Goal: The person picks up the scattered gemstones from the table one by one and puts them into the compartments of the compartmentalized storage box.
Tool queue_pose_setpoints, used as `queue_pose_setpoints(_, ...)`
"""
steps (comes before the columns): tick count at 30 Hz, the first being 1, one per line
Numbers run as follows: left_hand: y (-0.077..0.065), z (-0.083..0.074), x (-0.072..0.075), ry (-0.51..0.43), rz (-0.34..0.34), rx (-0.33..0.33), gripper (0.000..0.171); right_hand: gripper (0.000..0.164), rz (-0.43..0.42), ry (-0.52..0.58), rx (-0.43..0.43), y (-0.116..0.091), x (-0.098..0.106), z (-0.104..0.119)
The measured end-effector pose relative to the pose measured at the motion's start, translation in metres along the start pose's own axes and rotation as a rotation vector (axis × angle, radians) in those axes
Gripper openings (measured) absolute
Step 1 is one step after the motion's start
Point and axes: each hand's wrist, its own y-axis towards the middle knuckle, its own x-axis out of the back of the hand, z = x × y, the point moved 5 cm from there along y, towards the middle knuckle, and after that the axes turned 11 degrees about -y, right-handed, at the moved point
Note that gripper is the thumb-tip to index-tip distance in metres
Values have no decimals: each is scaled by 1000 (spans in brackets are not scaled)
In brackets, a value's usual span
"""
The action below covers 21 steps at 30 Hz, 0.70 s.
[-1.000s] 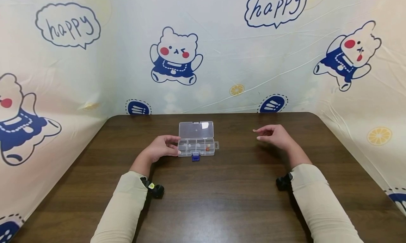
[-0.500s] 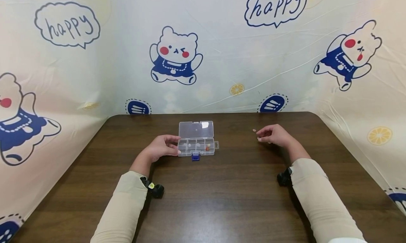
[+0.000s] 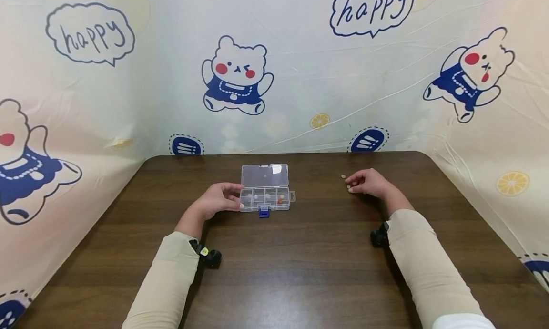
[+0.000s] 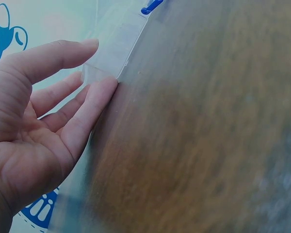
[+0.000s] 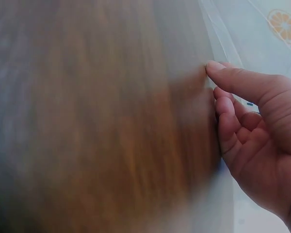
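On the dark table stands a small clear plastic compartment box (image 3: 247, 206), its lid (image 3: 262, 176) tipped back and a blue latch (image 3: 263, 212) at the front. My left hand (image 3: 218, 198) holds the box's left end, thumb and fingers at its corners. In the left wrist view the fingertips (image 4: 106, 85) lie along the box's edge. Small whitish pieces and orange ones (image 3: 280, 200) sit in the compartments. My right hand (image 3: 371, 183) is low at the table on the right, fingers loosely bent. Two tiny pale pieces lie by its fingertips, one farther out (image 3: 343, 176) and one near the thumb (image 3: 349, 187).
The brown table (image 3: 274, 267) has a cloth backdrop (image 3: 296, 81) with printed bears behind it and at both sides. A clear hang tab (image 3: 293, 196) sticks out from the box's right end. Dark wrist cameras (image 3: 212, 258) sit at both cuffs.
My right hand has shifted slightly right and lowered at the tiny pale pieces, which now show beside its fingertips. My left hand and the box have stayed in place.
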Motion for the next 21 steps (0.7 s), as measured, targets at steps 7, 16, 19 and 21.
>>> queue_pose_setpoints(7, -1, 1, 1, 6, 14, -11, 67, 23, 1, 12, -20, 1, -2, -1)
queue_pose_setpoints(16, -1, -1, 0, -6, 4, 3, 67, 17, -14, -16, -6, 1, -2, -1)
queue_pose_setpoints(19, -1, -1, 0, -10, 0, 5, 67, 16, -14, -27, 8, 1, -2, 0)
queue_pose_setpoints(21, -1, -1, 0, -8, 0, 3, 67, 16, -16, -29, 10, 1, -2, 1)
